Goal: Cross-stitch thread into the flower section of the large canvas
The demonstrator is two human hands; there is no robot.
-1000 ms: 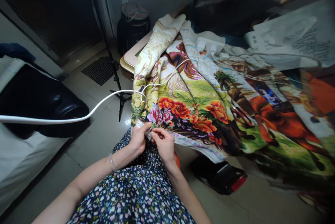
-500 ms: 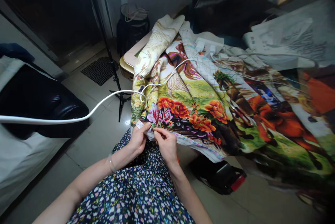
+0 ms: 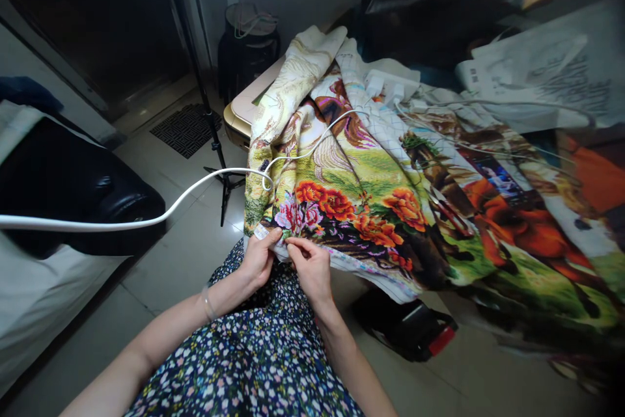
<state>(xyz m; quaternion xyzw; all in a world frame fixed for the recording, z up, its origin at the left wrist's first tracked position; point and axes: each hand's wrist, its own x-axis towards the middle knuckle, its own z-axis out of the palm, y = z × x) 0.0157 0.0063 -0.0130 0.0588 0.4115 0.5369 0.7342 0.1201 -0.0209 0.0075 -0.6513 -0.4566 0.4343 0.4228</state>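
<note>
A large embroidered cloth (image 3: 381, 183) with orange and pink flowers and horses hangs over a table toward my lap. My left hand (image 3: 258, 259) grips its near bottom edge, thumb on top beside the pink flowers. Just to its right, my right hand (image 3: 310, 266) pinches the same white border with thumb and forefinger. Whether a needle is between those fingers is too small to tell. My flowered dress (image 3: 244, 358) fills the lower middle.
A white cable (image 3: 146, 218) runs from the left edge across to the cloth. A black cushioned seat (image 3: 63, 189) sits left, a tripod stand (image 3: 219, 150) and a dark stool (image 3: 247, 46) behind. A black and red object (image 3: 415, 329) lies on the tiled floor.
My right hand has shifted slightly up and left along the cloth's border, closer to my left hand. My left hand keeps its hold.
</note>
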